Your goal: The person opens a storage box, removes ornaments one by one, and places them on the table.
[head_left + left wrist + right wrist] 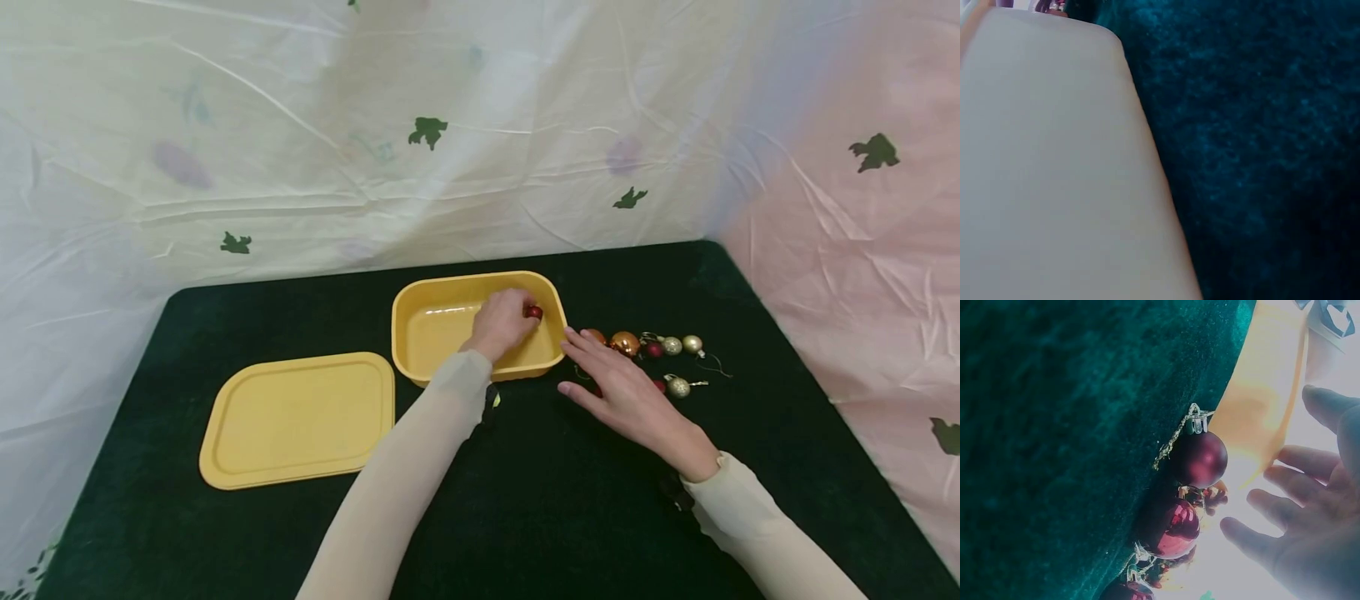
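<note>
My left hand reaches down into a yellow plastic container and pinches a small dark red Christmas bauble near the right wall. The right hand hovers with straight, spread fingers, its fingertips right at the container's right rim. Beneath and beyond that hand are several baubles, among them a copper one and a pale gold one. In the right wrist view, a matte red bauble with a gold string and a shiny red bauble lie beside the container wall. The left wrist view shows mostly sleeve.
A yellow lid lies flat on the dark green tablecloth, left of the container. One glittery gold bauble sits right of my right hand. White fabric hangs behind the table, with pinkish fabric on the right.
</note>
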Demonstrator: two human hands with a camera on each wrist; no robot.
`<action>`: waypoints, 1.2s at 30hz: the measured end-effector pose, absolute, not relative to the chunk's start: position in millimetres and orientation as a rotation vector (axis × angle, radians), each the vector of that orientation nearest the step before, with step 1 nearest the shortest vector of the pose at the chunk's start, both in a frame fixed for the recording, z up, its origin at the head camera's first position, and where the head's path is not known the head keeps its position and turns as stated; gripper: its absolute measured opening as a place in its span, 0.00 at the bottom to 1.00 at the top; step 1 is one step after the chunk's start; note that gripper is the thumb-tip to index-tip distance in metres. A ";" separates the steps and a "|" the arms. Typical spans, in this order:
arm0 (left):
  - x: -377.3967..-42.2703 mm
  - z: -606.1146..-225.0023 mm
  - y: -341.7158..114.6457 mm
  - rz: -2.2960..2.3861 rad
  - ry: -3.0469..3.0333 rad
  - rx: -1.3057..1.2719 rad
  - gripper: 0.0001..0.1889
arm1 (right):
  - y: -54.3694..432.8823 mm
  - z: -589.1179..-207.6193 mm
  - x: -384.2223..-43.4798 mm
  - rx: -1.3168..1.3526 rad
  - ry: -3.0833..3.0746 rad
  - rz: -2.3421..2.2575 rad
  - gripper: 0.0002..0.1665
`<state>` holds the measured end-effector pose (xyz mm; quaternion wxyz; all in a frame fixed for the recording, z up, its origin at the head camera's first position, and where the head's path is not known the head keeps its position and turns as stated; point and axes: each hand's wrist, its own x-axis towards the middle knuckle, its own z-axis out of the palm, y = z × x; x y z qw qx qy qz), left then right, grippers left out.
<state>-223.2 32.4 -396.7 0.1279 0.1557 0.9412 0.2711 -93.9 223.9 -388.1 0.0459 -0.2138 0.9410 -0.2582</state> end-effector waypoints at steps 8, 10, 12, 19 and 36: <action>-222.5 -397.7 31.4 0.792 2.750 0.443 0.11 | 222.8 -388.9 -93.9 -0.653 2.868 -0.788 0.39; -221.5 -396.8 30.3 0.822 2.751 0.443 0.11 | 222.7 -389.0 -93.8 -0.653 2.869 -0.787 0.39; -219.9 -395.3 28.6 0.869 2.746 0.437 0.11 | 223.0 -389.0 -93.9 -0.651 2.870 -0.782 0.39; -211.5 -384.5 20.4 1.037 2.716 0.438 0.16 | 225.2 -387.8 -94.8 -0.633 2.854 -0.778 0.39; -169.3 -358.4 -1.6 1.281 2.690 0.641 0.18 | 227.9 -383.3 -95.8 -0.640 2.827 -0.806 0.36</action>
